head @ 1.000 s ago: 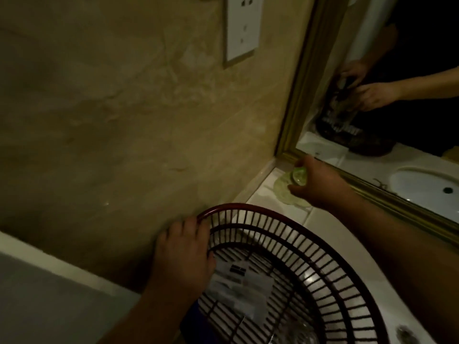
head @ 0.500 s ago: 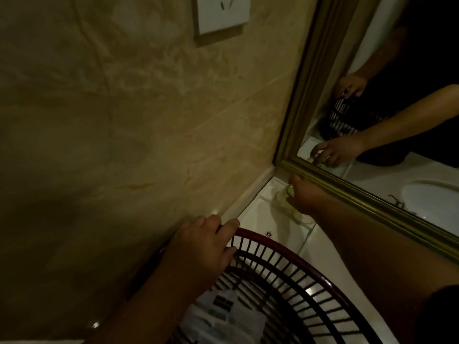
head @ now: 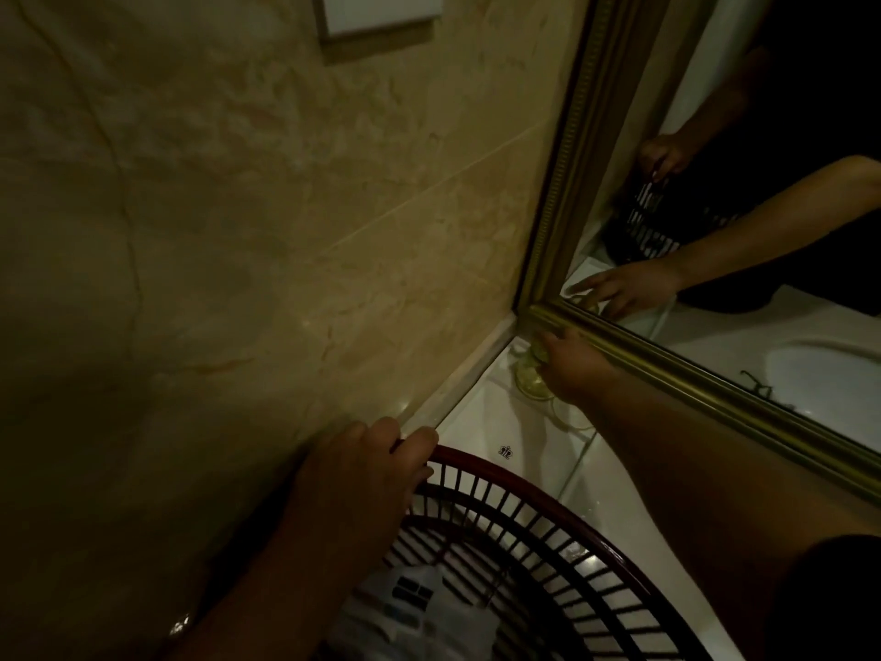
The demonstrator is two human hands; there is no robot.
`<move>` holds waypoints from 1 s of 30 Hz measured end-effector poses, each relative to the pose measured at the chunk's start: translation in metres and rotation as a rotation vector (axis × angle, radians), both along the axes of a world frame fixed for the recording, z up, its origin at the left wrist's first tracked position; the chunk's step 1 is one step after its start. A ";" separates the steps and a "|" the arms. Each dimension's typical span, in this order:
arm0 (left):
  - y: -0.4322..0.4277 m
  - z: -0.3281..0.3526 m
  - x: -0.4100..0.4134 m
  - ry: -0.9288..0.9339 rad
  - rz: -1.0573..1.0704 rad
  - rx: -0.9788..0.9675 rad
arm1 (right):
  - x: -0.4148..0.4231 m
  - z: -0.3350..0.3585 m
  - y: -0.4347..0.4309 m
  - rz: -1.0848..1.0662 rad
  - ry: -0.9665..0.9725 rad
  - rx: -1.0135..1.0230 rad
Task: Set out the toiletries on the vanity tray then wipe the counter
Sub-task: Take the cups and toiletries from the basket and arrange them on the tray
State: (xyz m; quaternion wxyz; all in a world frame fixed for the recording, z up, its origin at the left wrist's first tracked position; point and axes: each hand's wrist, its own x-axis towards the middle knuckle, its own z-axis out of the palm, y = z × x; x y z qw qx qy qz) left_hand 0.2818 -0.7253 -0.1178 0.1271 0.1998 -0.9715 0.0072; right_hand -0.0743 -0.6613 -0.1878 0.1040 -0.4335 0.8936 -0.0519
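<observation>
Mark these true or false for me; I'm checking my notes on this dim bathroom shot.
1. The left hand rests on the rim of the dark red slatted plastic basket. True.
2. The right hand is over the sink. False: it reaches into the counter corner under the gold-framed mirror, at a small pale green glass item.
3. The basket is empty. False: a white printed packet lies inside.
4. A white wall plate sits on the beige marble wall. True.
</observation>
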 end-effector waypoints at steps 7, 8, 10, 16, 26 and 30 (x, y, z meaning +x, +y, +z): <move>0.000 0.007 0.001 -0.007 -0.041 -0.011 | 0.085 0.114 0.069 -0.073 0.023 -0.338; 0.001 0.009 0.000 -0.020 -0.045 -0.006 | 0.109 0.132 0.088 -0.065 0.044 -0.377; 0.002 0.014 0.002 -0.033 -0.059 0.002 | 0.162 0.160 0.123 -0.021 0.039 -0.366; 0.000 0.017 0.008 -0.033 -0.075 0.041 | 0.281 0.138 0.180 0.066 -0.174 0.121; 0.002 0.017 0.010 -0.090 -0.073 -0.015 | 0.327 0.049 0.208 -0.046 -0.319 0.699; 0.001 0.016 0.011 -0.081 -0.075 0.003 | 0.325 0.044 0.201 -0.094 -0.409 0.690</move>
